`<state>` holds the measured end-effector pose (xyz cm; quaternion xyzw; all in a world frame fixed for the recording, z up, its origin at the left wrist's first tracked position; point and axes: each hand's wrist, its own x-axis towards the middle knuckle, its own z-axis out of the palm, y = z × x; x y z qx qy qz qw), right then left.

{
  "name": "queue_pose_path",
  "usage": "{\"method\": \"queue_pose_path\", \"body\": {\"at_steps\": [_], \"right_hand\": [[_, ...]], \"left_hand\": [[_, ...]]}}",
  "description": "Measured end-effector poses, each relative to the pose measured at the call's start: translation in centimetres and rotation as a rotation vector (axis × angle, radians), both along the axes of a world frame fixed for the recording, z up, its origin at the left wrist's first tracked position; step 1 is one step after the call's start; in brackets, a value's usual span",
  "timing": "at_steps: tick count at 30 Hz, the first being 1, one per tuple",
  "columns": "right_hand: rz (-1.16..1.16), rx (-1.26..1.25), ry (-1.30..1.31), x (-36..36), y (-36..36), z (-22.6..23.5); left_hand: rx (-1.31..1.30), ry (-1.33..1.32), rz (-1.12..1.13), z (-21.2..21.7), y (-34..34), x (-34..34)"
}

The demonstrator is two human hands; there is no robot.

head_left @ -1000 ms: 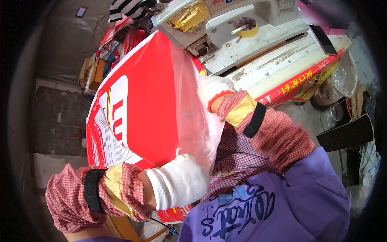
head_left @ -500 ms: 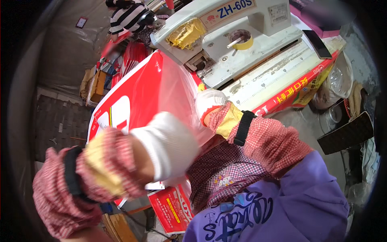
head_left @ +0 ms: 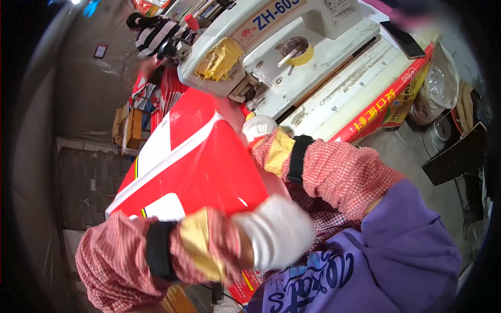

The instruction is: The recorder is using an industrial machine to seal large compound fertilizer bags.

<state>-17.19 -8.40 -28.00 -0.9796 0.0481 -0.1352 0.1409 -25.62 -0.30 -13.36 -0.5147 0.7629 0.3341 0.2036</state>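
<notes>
A large red and white plastic sack (head_left: 209, 167) lies in front of me, a raised fold running across it. Its far right edge reaches the needle end of a pale sewing machine (head_left: 224, 86). My right hand (head_left: 259, 128), in a white knit glove, is closed at that edge beside the machine bed, its fingertips partly hidden. Closer to my body, my left hand (head_left: 279, 232) in a matching glove is at the sack's near corner. Motion smears it and its fingers do not show, so its grip is unclear.
A tape roll (head_left: 297, 52) with a white stick in it rests on the machine bed. A phone (head_left: 402, 39) lies on the pale worktable (head_left: 334, 104). Beyond the sack sits another person (head_left: 159, 36) in a striped top, near stacked red sacks (head_left: 169, 88). A clear bag (head_left: 438, 86) hangs at right.
My left hand has swung right and toward my body. The sack has folded over into a ridge, showing more red. My right hand stays by the machine; the whole view has shifted slightly.
</notes>
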Motion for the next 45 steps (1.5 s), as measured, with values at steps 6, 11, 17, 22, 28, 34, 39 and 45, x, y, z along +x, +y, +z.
{"method": "queue_pose_path", "body": {"at_steps": [6, 11, 17, 22, 28, 34, 39, 45], "right_hand": [[-0.102, -0.04, -0.221, 0.8, 0.5, -1.5], [-0.154, -0.082, -0.275, -0.3, 1.7, -3.1], [-0.118, -0.132, -0.23, 2.6, 2.9, -2.8], [-0.188, -0.262, -0.331, 3.0, 2.3, -2.9], [-0.114, -0.107, -0.291, 0.8, 1.2, -2.8], [-0.128, -0.154, -0.287, 0.6, 1.9, -2.7], [-0.205, -0.173, -0.302, 1.4, 1.7, -2.5], [-0.135, -0.075, -0.231, -0.4, 1.3, -2.2]], "left_hand": [[0.242, -0.293, 0.082, 1.7, -3.9, 3.0], [0.181, -0.857, -0.134, 10.1, -3.1, 4.5], [0.123, -0.497, -0.181, 5.3, 3.7, -1.1], [0.013, -0.264, -0.044, -0.7, -1.6, -0.2], [0.17, -0.09, 0.17, 4.3, -1.7, 2.2], [0.037, 0.072, 0.104, 0.6, 0.2, -1.3], [-0.052, 0.05, 0.005, -0.9, -0.1, -1.1], [0.034, -0.013, 0.065, 1.4, -3.4, 6.3]]}}
